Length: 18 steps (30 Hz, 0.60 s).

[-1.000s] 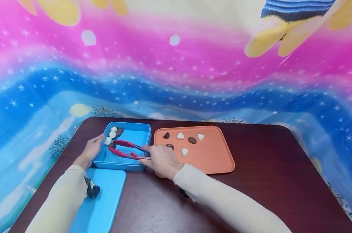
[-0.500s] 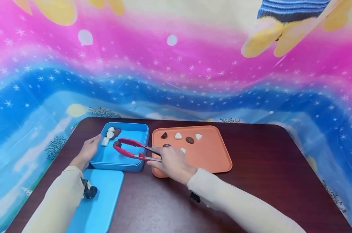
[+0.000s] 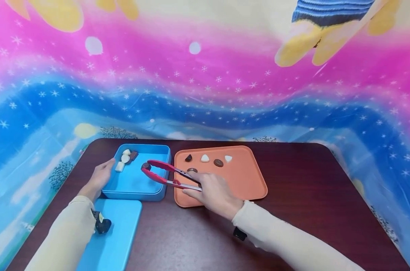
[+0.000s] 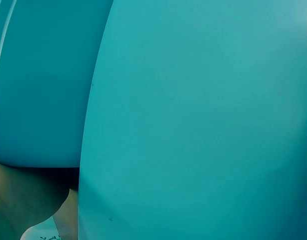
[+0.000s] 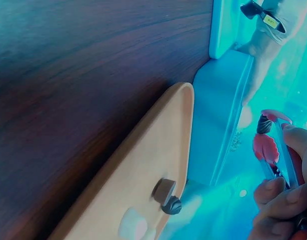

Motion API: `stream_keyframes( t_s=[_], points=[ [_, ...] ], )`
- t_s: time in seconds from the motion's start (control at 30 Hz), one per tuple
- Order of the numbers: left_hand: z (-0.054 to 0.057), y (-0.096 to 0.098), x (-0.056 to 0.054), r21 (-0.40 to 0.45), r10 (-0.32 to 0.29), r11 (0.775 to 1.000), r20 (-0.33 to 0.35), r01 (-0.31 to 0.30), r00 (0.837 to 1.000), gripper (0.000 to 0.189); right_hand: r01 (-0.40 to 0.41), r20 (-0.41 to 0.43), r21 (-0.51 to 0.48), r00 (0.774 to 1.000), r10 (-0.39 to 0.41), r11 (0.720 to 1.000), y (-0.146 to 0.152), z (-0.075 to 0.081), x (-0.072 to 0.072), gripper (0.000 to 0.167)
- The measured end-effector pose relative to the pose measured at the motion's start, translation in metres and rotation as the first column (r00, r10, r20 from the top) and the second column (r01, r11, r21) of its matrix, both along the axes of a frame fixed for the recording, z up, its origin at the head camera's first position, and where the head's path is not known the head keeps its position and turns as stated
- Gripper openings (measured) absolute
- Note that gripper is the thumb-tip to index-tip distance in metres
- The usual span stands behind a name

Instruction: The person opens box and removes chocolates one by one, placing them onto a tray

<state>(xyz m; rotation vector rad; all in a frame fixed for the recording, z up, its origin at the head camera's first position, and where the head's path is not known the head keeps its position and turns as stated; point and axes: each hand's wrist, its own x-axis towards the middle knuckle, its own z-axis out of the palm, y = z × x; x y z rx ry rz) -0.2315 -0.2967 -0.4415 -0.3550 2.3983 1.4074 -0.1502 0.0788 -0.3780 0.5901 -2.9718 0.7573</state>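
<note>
My right hand [image 3: 216, 194] grips red-tipped tongs [image 3: 159, 177], whose ends pinch a dark brown chocolate [image 3: 145, 166]. The chocolate hangs over the inside of a blue box [image 3: 137, 195]; in the right wrist view its sides look ridged [image 5: 264, 125]. Against the box's left wall lies my left hand [image 3: 99, 177], touching near the rim. The left wrist view shows only part of that hand [image 4: 28, 200], beside the box wall. Several white pieces [image 3: 125, 158] and a brown chocolate [image 3: 133, 155] sit in the box's far left corner.
Right of the box stands an orange tray [image 3: 249, 180] bearing white pieces [image 3: 205, 158] and dark chocolates [image 3: 218, 163], some partly hidden behind my right hand. A flat blue lid [image 3: 123, 229] lies in front of the box, on the dark wooden table [image 3: 306, 180].
The right hand and tongs have moved right and toward me, carrying the pinched chocolate away from the box's white pieces. The left hand stays at the box's side.
</note>
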Motion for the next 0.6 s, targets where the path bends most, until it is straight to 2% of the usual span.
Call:
stream_keyframes(
  t_s=[0.23,0.6],
  points=[
    [-0.001,-0.002,0.002,-0.003,-0.009,1.000,0.000,0.009,1.000,0.081,0.032,-0.001,0.011,0.999,-0.032,0.999,0.019,-0.006,0.009,0.059],
    [0.001,0.001,0.002,-0.009,0.011,1.000,0.010,-0.010,1.000,0.083,0.085,-0.032,-0.001,0.996,-0.085,0.996,0.054,-0.013,0.022,0.063]
  ],
)
